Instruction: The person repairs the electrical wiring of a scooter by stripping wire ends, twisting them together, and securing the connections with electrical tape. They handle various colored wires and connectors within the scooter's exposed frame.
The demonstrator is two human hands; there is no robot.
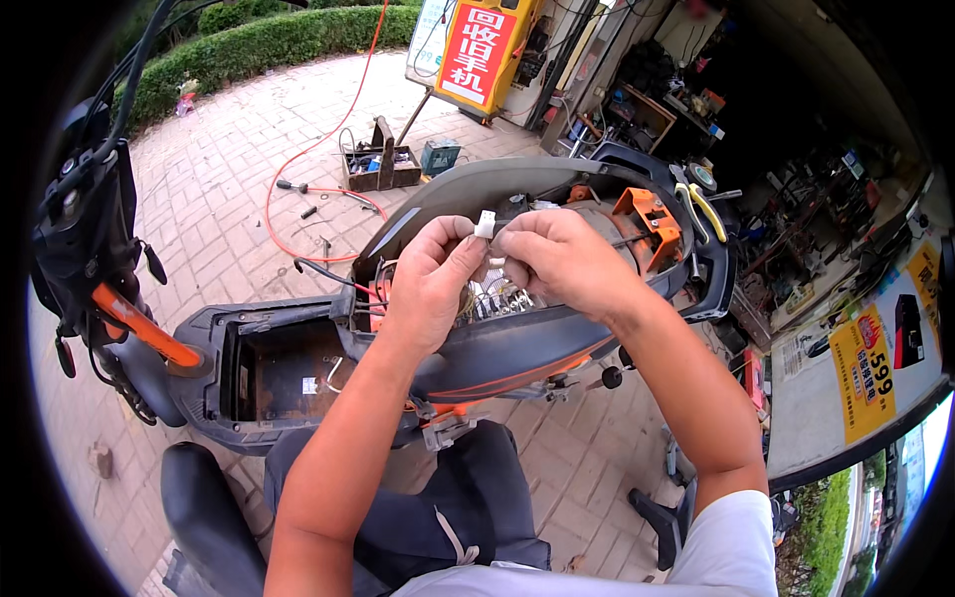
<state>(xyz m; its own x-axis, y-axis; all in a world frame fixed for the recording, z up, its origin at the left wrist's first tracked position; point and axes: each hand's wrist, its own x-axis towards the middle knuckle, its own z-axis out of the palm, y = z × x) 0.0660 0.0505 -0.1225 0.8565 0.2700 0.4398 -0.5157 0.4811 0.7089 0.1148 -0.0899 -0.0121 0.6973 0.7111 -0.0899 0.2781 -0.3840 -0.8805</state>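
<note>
Nearest the middle of the work, the left hand (435,274) is clamped on a small white connector (485,224), thumb against forefinger, with the plug's upper end poking out past the fingertips. The connector lies at about one o'clock from the middle of that hand and at ten o'clock from the right hand (562,259), whose curled fingers come right up beside it; whether they grip the plug, its wires or neither, I cannot tell. The step in hand looks like close fingertip work on this plug, and the next move seems to call for a steady left pinch, with fine, gentle handling on the right so that no lead is strained. At six o'clock from the connector, bundled wires (487,303) show in the open body of a scooter (487,350). An uncovered compartment (284,383) sits at eight o'clock from the left hand, and an orange bracket (652,227) at between two and three o'clock from the right hand, with yellow-handled pliers (708,214) just past it. Farther off, at eleven o'clock from the left hand, a toolbox (386,177) stands on the paving, with a hedge (279,45) well beyond.
</note>
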